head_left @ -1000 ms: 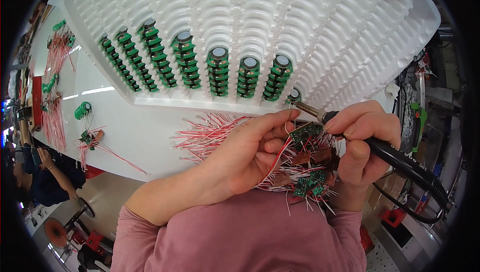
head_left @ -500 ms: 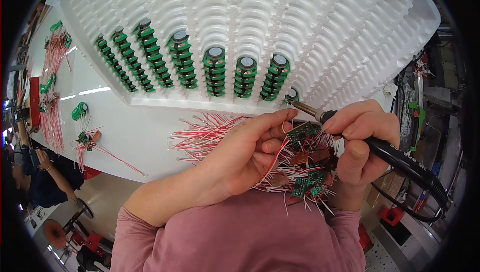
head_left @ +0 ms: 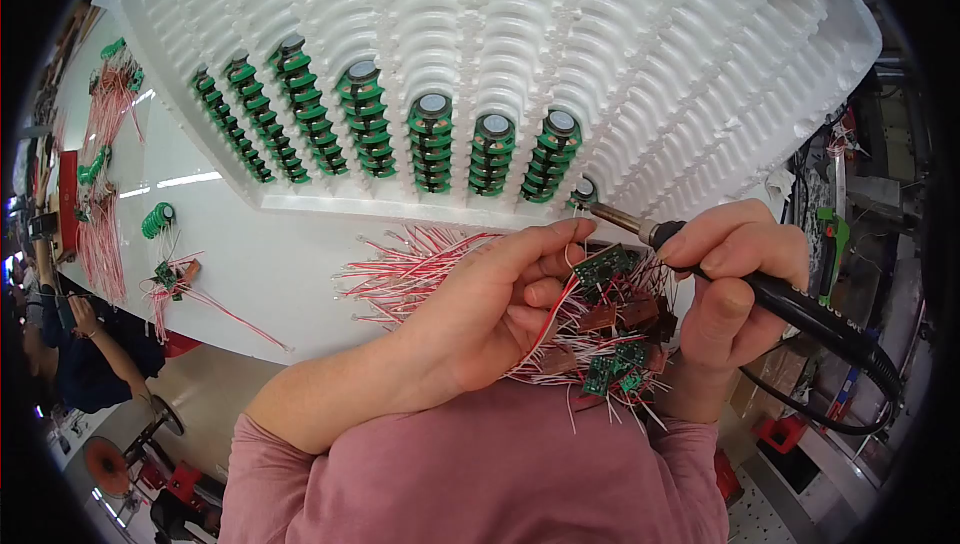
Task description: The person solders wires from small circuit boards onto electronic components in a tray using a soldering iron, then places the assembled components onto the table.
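Note:
My right hand [head_left: 745, 274] grips the black handle of a soldering iron [head_left: 815, 322], whose metal tip points left, close to a small round speaker [head_left: 584, 190] at the near edge of the foam tray [head_left: 350, 206]. Whether the tip touches it I cannot tell. Just below that speaker, the thumb and fingers of my left hand [head_left: 500, 299] are closed on thin white wire. Red and white wires run past its fingers to a green circuit board [head_left: 602, 266], which hangs beside the fingertips. Under both hands lies a heap of more boards [head_left: 615, 364] and wires.
Rows of green-rimmed speakers [head_left: 430, 144] fill the near slots of the tray. A bundle of red and white wires [head_left: 400, 269] spreads on the white table. Further left lie a board with wires [head_left: 172, 279] and a small stack of speakers [head_left: 158, 221]. Another person's arm [head_left: 115, 359] shows far left.
The soldering iron and my right hand have shifted slightly right, the tip drawing back a little from the small speaker's near edge. My left hand has stayed in place.

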`<state>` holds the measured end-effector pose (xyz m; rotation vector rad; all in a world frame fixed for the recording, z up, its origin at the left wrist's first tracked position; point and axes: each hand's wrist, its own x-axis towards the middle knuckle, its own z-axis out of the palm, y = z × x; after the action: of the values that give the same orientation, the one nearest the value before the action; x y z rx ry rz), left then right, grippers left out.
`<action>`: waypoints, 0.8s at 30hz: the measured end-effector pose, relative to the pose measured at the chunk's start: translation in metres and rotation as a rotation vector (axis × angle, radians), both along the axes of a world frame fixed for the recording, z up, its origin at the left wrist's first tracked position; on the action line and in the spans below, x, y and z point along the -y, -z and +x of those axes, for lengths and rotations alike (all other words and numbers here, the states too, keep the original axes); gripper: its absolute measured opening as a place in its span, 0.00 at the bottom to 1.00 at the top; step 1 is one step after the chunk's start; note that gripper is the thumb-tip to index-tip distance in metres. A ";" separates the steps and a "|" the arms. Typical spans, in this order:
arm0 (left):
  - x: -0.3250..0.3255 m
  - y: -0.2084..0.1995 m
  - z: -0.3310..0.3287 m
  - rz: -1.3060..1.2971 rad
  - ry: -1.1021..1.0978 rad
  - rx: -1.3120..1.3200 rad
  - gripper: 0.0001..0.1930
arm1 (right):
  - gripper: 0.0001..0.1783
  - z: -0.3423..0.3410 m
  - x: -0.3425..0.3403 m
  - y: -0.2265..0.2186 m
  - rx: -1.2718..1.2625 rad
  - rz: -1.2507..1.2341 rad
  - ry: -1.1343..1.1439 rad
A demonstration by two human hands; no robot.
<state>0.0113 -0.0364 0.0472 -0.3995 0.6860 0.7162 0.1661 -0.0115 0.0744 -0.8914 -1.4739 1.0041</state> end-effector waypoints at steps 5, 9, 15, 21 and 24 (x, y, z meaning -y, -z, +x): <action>0.000 -0.003 0.001 0.018 -0.016 0.001 0.06 | 0.16 0.000 -0.001 0.000 -0.025 -0.005 -0.002; -0.002 -0.001 0.002 0.022 -0.021 0.010 0.06 | 0.15 0.002 -0.003 0.001 -0.020 0.000 -0.017; -0.001 -0.001 0.002 0.004 -0.024 -0.024 0.06 | 0.15 0.001 -0.001 0.000 -0.028 -0.017 -0.017; 0.002 -0.001 0.002 0.006 -0.040 0.034 0.07 | 0.16 0.002 0.000 0.001 -0.007 0.027 -0.033; 0.002 -0.001 0.003 0.009 -0.042 0.004 0.06 | 0.16 0.003 0.001 0.000 -0.023 0.037 -0.011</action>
<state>0.0143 -0.0387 0.0482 -0.4079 0.6719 0.7584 0.1688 -0.0127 0.0745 -0.8433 -1.4753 0.9892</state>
